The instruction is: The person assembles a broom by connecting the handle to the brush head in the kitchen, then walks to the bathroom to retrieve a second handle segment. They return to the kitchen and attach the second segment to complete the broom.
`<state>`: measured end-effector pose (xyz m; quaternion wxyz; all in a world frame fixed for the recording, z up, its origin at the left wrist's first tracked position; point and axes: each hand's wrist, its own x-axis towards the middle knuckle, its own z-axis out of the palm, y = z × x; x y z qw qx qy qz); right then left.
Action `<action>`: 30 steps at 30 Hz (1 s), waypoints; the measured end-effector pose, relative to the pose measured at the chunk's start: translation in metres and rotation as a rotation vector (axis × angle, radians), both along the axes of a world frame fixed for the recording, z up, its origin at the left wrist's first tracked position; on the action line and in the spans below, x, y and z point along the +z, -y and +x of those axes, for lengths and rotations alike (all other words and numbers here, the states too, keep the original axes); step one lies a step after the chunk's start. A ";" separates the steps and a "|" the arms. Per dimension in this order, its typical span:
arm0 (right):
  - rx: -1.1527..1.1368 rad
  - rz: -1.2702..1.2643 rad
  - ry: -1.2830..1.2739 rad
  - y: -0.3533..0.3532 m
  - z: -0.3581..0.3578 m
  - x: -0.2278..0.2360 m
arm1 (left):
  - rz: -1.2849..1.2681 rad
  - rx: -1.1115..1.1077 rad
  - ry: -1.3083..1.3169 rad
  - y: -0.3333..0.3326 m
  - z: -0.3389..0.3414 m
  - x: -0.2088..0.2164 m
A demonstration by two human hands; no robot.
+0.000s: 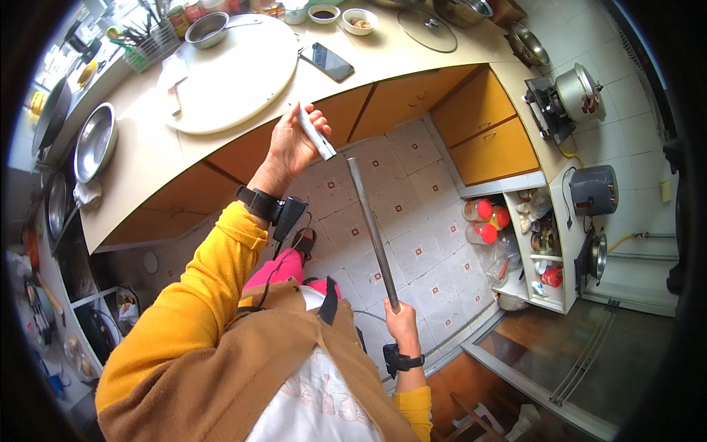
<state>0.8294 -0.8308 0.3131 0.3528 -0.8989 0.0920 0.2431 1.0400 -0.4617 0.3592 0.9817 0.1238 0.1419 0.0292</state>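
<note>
Now holding a short, silvery metal tube in the half-curled left hand, and clasping a long, dark-grey metal rod by its end in the closed right hand! Leaving a slight gap between tube and rod, pale beige tabletop beyond the left hand.

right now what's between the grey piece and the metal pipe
Nothing; the head view shows only tiled floor behind the gap between grey piece and metal pipe.
</note>
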 end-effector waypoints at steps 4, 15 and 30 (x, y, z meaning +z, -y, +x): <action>-0.099 0.007 0.007 0.003 0.023 0.000 | 0.164 -0.129 -0.100 0.034 0.037 -0.016; -0.295 0.024 0.018 0.072 0.099 -0.017 | 0.704 -0.809 -0.152 0.257 0.070 -0.045; -0.156 0.080 -0.058 0.262 0.216 -0.047 | 0.804 -0.640 -0.012 0.357 0.324 -0.005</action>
